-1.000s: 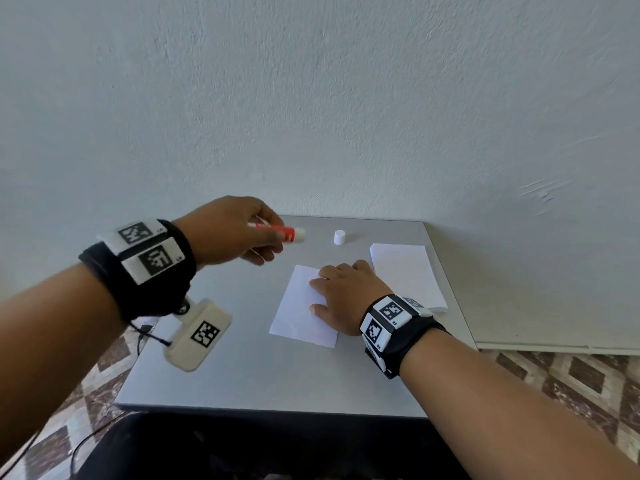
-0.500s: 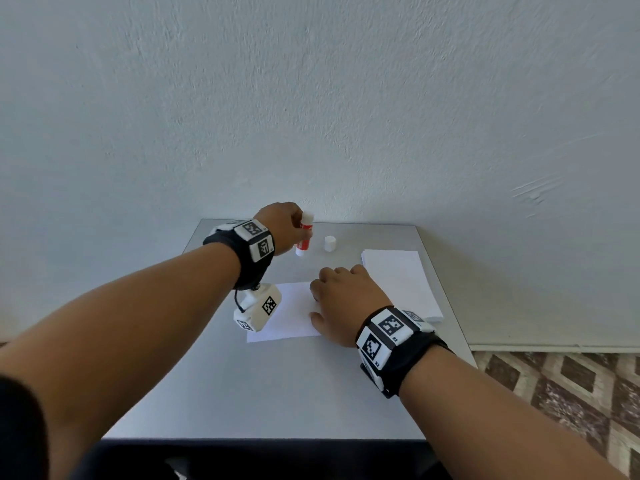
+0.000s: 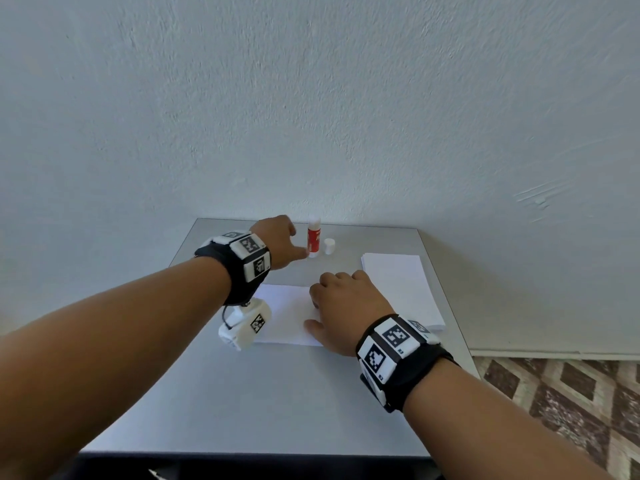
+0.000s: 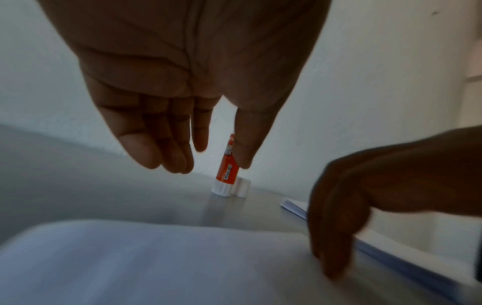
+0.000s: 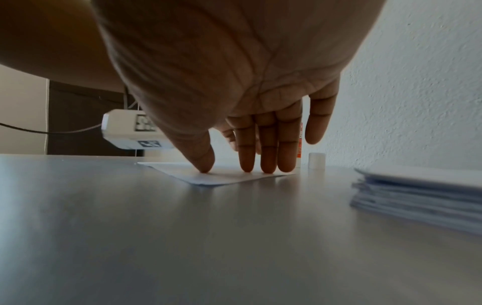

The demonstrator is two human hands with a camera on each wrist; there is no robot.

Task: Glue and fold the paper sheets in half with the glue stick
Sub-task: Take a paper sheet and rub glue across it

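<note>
The red and white glue stick (image 3: 314, 239) (image 4: 227, 171) (image 5: 299, 152) stands upright and uncapped near the back of the grey table (image 3: 242, 410). Its white cap (image 3: 329, 246) (image 4: 241, 187) (image 5: 316, 161) stands just right of it. My left hand (image 3: 284, 240) (image 4: 218, 153) hovers beside the stick with relaxed fingers, holding nothing; the thumb is close to the stick's side. My right hand (image 3: 332, 303) (image 5: 229, 165) presses a single white paper sheet (image 3: 287, 313) (image 4: 156, 258) (image 5: 229, 177) flat with thumb and straight fingers.
A stack of white paper sheets (image 3: 401, 289) (image 5: 417, 189) (image 4: 294, 206) lies at the table's right edge. The left wrist camera unit (image 3: 247, 327) (image 5: 130, 132) hangs over the sheet's left part. A pale wall rises right behind the table.
My left hand carried the glue stick to the back of the table, stood it upright beside the cap and let go. The right hand stayed on the sheet.
</note>
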